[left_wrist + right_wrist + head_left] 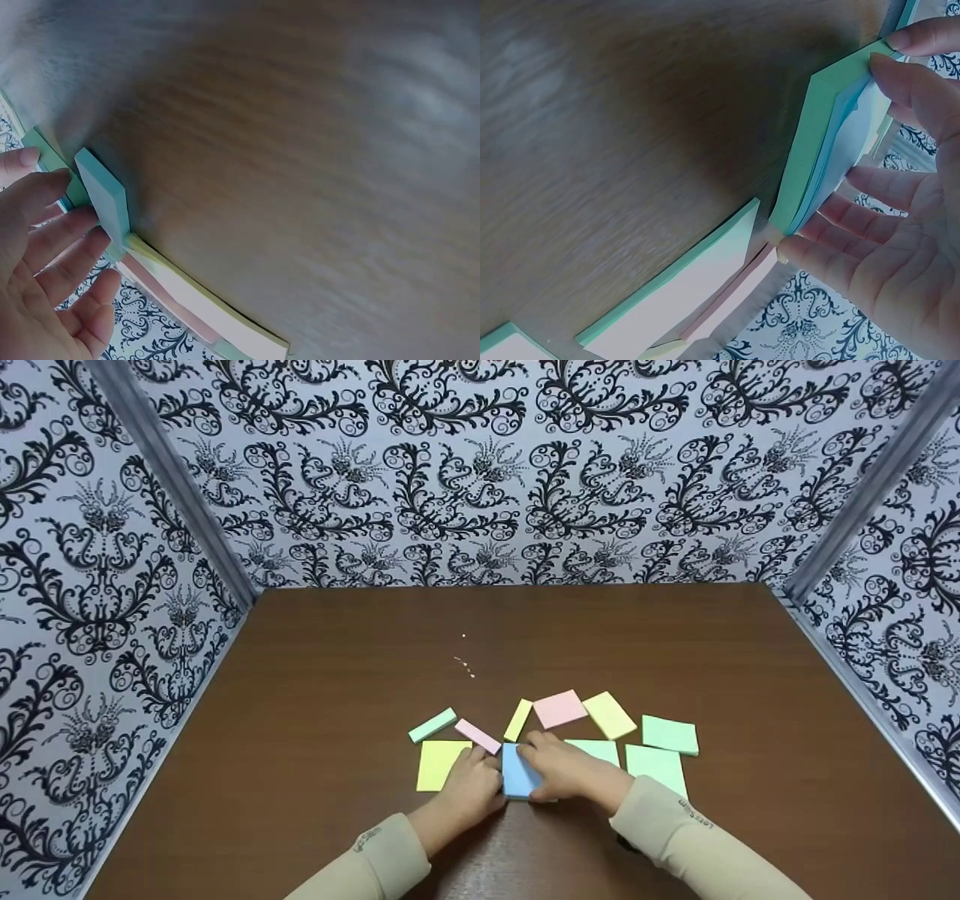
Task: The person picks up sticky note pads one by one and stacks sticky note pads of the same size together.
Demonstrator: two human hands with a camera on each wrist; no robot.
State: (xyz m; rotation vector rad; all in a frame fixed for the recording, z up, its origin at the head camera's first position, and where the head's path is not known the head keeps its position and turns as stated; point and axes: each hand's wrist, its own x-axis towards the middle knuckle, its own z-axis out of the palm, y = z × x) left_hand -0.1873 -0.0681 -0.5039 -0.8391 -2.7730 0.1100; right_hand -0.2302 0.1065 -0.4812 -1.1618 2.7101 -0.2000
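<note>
Right hand (568,769) grips a blue square paper pad (519,774) by its edges, over the brown wooden table (360,660); left hand (472,789) is just beside, fingertips at a teal paper pad (105,196), whether gripped I cannot tell; beyond lie a narrow pink paper strip pad (478,736) and a pink rectangular paper pad (560,709).

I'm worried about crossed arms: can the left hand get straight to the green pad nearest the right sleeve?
Probably not directly: the right hand and sleeve lie between the left hand and that green pad.
</note>
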